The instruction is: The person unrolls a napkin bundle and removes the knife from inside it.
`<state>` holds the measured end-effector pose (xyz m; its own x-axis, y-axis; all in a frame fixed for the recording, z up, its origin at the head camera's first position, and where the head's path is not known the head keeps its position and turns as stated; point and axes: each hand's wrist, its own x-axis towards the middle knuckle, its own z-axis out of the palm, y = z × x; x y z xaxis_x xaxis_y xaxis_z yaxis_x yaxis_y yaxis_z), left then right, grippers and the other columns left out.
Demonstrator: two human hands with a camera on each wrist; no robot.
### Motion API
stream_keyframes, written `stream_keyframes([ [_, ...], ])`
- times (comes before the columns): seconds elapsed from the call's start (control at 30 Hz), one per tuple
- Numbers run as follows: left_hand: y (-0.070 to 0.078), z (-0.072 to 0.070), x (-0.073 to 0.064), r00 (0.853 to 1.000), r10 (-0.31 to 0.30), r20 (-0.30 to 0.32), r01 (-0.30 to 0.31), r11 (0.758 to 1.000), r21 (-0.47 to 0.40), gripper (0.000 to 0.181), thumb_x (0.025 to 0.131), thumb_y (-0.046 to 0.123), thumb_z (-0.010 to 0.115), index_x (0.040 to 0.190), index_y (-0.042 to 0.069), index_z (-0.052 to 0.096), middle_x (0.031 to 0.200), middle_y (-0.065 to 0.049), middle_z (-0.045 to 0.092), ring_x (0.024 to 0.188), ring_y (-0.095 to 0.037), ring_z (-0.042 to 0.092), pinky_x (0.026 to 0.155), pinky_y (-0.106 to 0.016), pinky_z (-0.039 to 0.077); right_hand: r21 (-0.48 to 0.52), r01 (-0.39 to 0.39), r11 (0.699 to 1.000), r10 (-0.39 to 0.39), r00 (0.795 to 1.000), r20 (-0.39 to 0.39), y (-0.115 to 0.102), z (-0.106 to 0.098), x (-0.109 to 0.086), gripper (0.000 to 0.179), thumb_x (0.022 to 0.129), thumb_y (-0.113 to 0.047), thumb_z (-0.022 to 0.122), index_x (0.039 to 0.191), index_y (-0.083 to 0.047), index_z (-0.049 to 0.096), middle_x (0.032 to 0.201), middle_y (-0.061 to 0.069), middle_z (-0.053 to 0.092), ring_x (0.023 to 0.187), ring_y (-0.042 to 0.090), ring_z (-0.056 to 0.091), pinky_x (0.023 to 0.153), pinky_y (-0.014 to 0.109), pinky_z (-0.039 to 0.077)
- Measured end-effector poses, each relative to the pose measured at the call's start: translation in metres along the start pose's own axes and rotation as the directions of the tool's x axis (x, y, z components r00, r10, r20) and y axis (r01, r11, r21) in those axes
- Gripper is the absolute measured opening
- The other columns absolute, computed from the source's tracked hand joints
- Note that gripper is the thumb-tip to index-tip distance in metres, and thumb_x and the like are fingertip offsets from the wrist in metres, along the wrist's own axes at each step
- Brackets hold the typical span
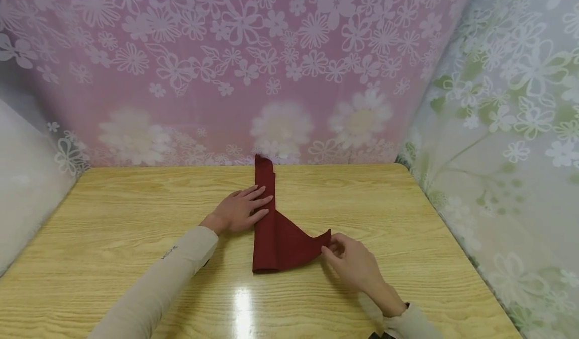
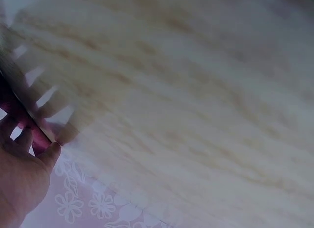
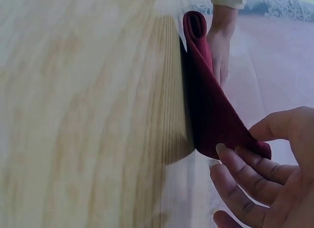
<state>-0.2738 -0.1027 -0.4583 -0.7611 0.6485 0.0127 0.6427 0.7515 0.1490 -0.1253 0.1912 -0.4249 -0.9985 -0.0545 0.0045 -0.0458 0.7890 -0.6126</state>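
A dark red cloth (image 1: 264,238) lies on the table, its left part folded into a long narrow strip pointing away from me. From the strip's near right side a flap rises to a corner. My left hand (image 1: 237,210) rests on the strip with its fingers spread and straight. The corner of the flap is pinched between thumb and fingers of my right hand (image 1: 355,261). In the right wrist view, the near end of the cloth (image 3: 216,115) shows rolled layers, and the right hand (image 3: 279,174) has its thumb above the flap and fingertips beneath.
The wood-grain table (image 1: 135,198) has a glossy top with a bright reflection near its front. A pink flowered curtain (image 1: 203,102) hangs along the far edge, and the cloth's far end reaches it. Another flowered sheet (image 1: 511,143) hangs to the right.
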Motion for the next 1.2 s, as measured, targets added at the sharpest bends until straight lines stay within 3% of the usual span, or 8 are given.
stream_keyframes([
  [0.23,-0.001,-0.001,0.000,1.000,-0.003,0.003,0.003,1.000,-0.008,0.054,0.101,0.054,0.026,0.149,0.030,0.033,0.156,0.000,0.021,0.143,-0.021,0.015,0.111,-0.049,0.019,-0.001,-0.051,0.999,0.051,0.999,0.013,0.003,-0.005,0.004,0.014,0.088,-0.027,0.067,0.095,-0.017,0.062,0.081,-0.009,0.060,0.072,0.007,0.055,0.059,0.031,0.044],
  [0.47,-0.001,-0.001,0.000,1.000,0.000,0.009,0.000,1.000,0.000,0.054,0.101,0.054,0.025,0.149,0.030,0.032,0.156,-0.001,0.021,0.143,-0.021,0.015,0.111,-0.049,0.019,-0.156,-0.038,0.987,0.043,0.999,0.029,0.002,-0.007,0.007,0.013,0.085,-0.028,0.061,0.081,-0.018,0.054,0.067,-0.008,0.050,0.051,0.011,0.041,0.046,0.028,0.029],
  [0.6,-0.002,0.000,0.000,1.000,-0.003,0.014,0.003,1.000,0.008,0.055,0.101,0.055,0.024,0.150,0.031,0.031,0.156,0.000,0.021,0.143,-0.020,0.014,0.111,-0.049,0.019,-0.214,-0.015,0.977,0.024,0.999,0.040,0.005,-0.006,0.008,0.017,0.084,-0.027,0.062,0.074,-0.019,0.051,0.061,-0.007,0.047,0.047,0.012,0.036,0.044,0.027,0.024],
  [1.2,-0.002,-0.001,0.001,1.000,-0.003,0.013,0.003,1.000,0.017,0.054,0.101,0.054,0.025,0.149,0.031,0.031,0.156,0.001,0.020,0.143,-0.020,0.014,0.111,-0.049,0.018,-0.375,0.141,0.916,-0.135,0.990,0.043,0.014,-0.003,0.007,0.015,0.082,-0.024,0.072,0.073,-0.018,0.061,0.055,-0.013,0.045,0.046,0.006,0.040,0.045,0.026,0.035],
])
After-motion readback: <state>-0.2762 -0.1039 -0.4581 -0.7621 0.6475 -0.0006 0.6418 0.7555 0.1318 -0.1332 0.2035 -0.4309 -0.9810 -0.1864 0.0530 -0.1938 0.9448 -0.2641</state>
